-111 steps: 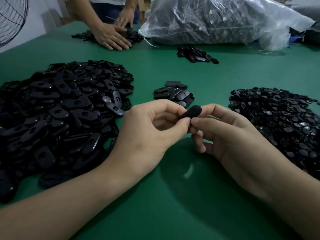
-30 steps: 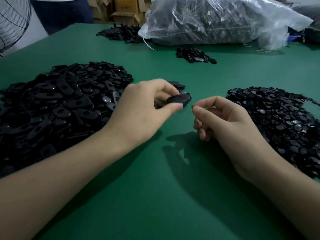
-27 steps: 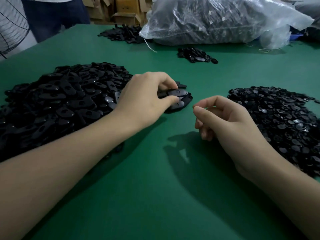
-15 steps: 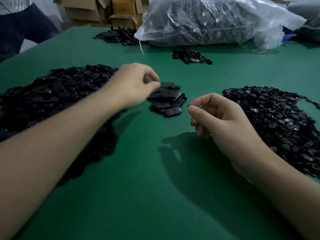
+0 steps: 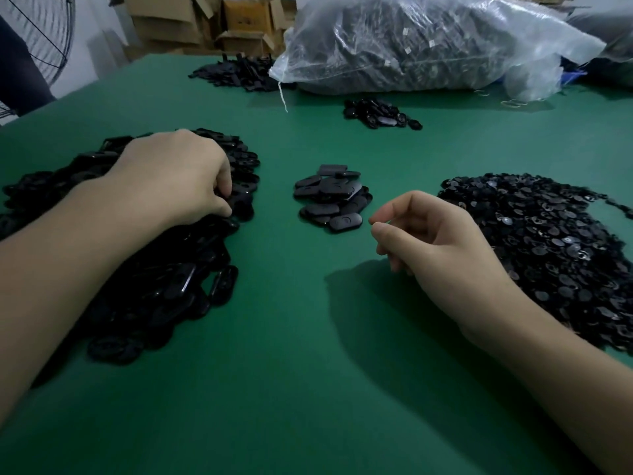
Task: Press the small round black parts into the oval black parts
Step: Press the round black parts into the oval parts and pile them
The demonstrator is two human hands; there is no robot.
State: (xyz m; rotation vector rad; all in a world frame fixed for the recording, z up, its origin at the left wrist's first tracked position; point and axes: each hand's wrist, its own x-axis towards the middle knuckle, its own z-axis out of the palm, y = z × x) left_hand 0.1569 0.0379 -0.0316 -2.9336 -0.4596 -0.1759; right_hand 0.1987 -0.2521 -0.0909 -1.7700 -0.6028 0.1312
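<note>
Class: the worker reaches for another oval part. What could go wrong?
1. The left hand digs into the loose oval pile; it may lift several or nudge loose ovals towards the nearby small middle pile.
2. The right hand shows no round part, and its forearm skirts the round-part pile, which it could scatter.

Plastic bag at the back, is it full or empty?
Full. The plastic bag bulges with dark parts that show through its clear skin, and it lies on its side on the green table.
</note>
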